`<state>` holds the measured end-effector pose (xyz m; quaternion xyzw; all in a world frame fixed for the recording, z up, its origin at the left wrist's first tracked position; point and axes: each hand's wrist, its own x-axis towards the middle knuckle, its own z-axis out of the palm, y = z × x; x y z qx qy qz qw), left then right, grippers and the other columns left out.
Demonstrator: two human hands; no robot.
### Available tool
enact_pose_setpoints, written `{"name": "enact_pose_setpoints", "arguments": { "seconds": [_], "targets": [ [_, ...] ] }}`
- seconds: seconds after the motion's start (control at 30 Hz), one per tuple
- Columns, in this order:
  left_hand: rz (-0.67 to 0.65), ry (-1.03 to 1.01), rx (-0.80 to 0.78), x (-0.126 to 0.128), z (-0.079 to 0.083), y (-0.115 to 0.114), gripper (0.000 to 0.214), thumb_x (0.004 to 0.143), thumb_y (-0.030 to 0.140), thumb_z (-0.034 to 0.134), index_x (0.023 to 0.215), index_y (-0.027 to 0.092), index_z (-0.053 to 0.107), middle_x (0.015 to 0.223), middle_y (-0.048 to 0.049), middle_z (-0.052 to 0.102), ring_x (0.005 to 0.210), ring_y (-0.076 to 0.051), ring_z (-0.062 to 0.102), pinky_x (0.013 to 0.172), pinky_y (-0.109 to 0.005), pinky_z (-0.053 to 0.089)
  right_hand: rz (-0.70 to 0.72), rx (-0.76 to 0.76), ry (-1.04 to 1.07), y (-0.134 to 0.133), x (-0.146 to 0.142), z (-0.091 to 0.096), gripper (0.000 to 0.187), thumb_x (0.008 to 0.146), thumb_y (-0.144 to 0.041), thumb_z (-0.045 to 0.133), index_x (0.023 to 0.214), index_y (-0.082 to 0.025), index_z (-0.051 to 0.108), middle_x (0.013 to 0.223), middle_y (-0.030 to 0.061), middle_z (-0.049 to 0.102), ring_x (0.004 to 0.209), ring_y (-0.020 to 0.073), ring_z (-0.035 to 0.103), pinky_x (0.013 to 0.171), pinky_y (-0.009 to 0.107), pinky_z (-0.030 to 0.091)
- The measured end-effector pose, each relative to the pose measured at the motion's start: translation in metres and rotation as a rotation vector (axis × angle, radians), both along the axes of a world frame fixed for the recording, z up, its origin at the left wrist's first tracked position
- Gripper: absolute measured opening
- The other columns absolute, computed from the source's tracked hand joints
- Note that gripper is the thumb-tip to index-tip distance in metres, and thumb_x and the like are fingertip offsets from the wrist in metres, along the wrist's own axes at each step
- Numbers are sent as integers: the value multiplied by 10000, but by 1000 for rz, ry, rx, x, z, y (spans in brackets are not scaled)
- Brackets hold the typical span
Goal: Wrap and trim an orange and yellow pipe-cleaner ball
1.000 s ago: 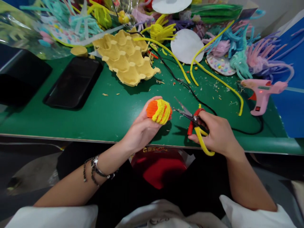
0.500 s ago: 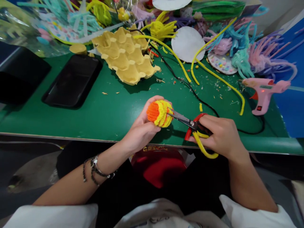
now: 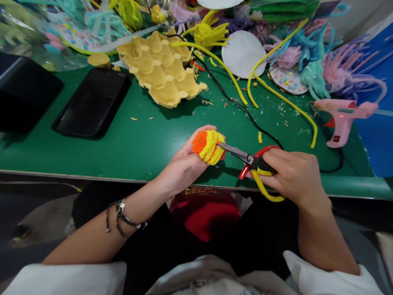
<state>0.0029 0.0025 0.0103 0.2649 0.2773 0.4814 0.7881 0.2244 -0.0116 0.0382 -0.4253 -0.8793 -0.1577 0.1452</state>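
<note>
Fingers of left hand (image 3: 189, 167) wrap around an orange-and-yellow striped ball (image 3: 210, 146), fuzzy like pipe cleaner, thumb pressed along its lower side; ball sits at centre of frame, held above the green tabletop (image 3: 138, 151). Right hand (image 3: 293, 174), right of centre, has its fingers curled through the handles of a pair of scissors (image 3: 251, 160), one loop red, one yellow. Blades lie almost together, pointing left; tips appear to meet the ball's yellow bands. Bead bracelet (image 3: 123, 215) on left wrist, lower left.

Just above the scissors: short yellow offcut (image 3: 260, 137), beside a black cord (image 3: 225, 96) running diagonally from upper middle. Long yellow pipe cleaners (image 3: 285, 96) lie upper right of centre, one crossing a white disc (image 3: 243, 55). Torn yellow egg carton (image 3: 162, 71), upper middle. Black smartphone (image 3: 93, 102) flat at left. Pink glue gun (image 3: 342, 119), right edge, red light lit.
</note>
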Motion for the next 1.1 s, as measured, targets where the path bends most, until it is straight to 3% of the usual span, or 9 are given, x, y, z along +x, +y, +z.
{"name": "enact_pose_setpoints", "arguments": {
  "seconds": [0.2,0.47,0.77,1.1],
  "targets": [
    [-35,66,16,-1,0,0,654,530,68,535,1162,234,497,1009,-14,633,987,-196,591,862,-332,465,18,-56,-29,0,4,2,501,932,-459,368,555,-165,517,495,-5,512,431,87,412,473,244,227],
    [6,24,24,0,0,1,537,513,10,526,1002,232,532,966,29,631,838,-109,590,752,-229,461,-21,-91,-34,-2,-5,0,463,896,-518,397,621,-170,532,540,5,554,460,103,448,493,245,260],
    [-49,3,2,-1,0,0,551,500,31,555,1020,210,556,954,16,637,831,-115,587,765,-231,458,-23,-186,4,-4,-9,1,391,891,-465,405,666,-172,534,588,16,582,492,114,492,507,244,277],
    [-89,-54,-26,-2,4,-3,528,487,19,541,981,206,567,933,14,617,814,-109,567,742,-229,463,-16,-169,-7,-5,-7,-1,456,907,-495,380,634,-171,546,580,12,578,469,109,472,483,238,270]
  ]
}}
